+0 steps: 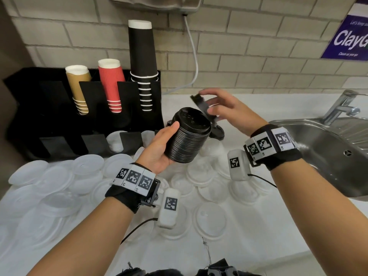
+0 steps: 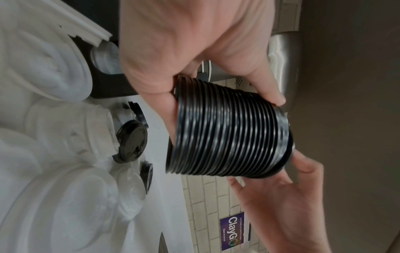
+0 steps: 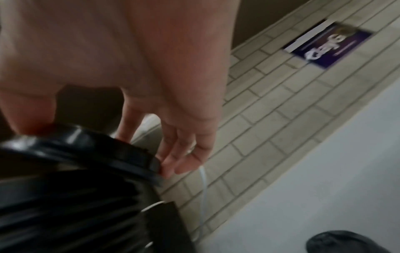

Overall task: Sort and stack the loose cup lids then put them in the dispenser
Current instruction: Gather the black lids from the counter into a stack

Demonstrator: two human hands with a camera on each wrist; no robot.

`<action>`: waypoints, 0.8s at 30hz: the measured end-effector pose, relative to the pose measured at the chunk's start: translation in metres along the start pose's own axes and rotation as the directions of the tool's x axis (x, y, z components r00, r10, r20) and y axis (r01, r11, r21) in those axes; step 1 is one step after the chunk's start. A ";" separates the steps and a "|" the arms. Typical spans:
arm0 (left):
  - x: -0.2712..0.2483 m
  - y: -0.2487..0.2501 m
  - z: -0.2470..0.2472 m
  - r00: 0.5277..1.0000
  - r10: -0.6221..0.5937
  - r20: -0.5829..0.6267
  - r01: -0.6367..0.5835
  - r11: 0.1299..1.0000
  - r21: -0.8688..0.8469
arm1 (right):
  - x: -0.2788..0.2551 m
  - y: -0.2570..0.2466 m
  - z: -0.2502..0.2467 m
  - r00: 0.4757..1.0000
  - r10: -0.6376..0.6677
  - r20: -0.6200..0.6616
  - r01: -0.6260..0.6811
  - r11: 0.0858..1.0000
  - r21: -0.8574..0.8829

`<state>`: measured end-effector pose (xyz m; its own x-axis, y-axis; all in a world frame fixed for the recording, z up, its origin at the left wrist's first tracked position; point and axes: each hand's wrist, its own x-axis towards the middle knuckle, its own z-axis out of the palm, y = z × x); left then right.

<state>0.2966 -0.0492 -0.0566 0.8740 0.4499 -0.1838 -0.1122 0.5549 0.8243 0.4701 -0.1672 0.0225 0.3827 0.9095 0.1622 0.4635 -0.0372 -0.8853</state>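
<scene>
One tall stack of black lids (image 1: pixel 188 140) sits in your left hand (image 1: pixel 159 148), held above the tabletop (image 1: pixel 249 236) in front of the dispenser (image 1: pixel 83 116); thumb on the near side, fingers (image 2: pixel 268 89) curled round the far side of the ribbed column. Your right hand (image 1: pixel 229 108) pinches a single black lid (image 1: pixel 200 103) by its rim between thumb and fingers, tilted steeply, just above and behind the top of the stack. Not yet seated.

Risk, as a judgement: the lid comes in at an angle; if it lands skewed it may ride on the rim rather than nest, and pressing could tip the stack, which you hold only by its sides. A loose squeeze could let the lower lids slide out.

Outward: a few more black lids (image 2: pixel 132 142) lie on the tabletop beyond the stack. Many white lids (image 1: pixel 201 176) are spread loose across the tabletop, unsorted.

Containers: the dispenser's upper slots hold stacks of tan cups (image 1: pixel 78 88), red cups (image 1: pixel 111 84) and black cups (image 1: pixel 142 62). One lower slot holds white lids (image 1: pixel 115 143); the others look dark, contents not discernible. A steel sink (image 1: pixel 318 148) lies to the right; I see nothing in the part in view.
</scene>
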 end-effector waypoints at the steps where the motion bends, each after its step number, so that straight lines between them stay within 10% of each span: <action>1: -0.001 0.000 0.001 1.000 -0.001 -0.003 0.001 1.000 0.002 | -0.003 -0.004 0.004 0.999 -0.018 0.033 0.019 0.999 -0.033; 24: 0.001 -0.005 -0.006 0.992 0.016 -0.127 -0.014 1.000 0.018 | 0.001 -0.017 0.021 0.986 -0.064 0.156 0.124 0.904 -0.410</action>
<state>0.2949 -0.0474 -0.0642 0.8050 0.5438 -0.2372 -0.1154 0.5357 0.8365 0.4456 -0.1570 0.0287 0.2226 0.9636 0.1484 0.7936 -0.0907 -0.6016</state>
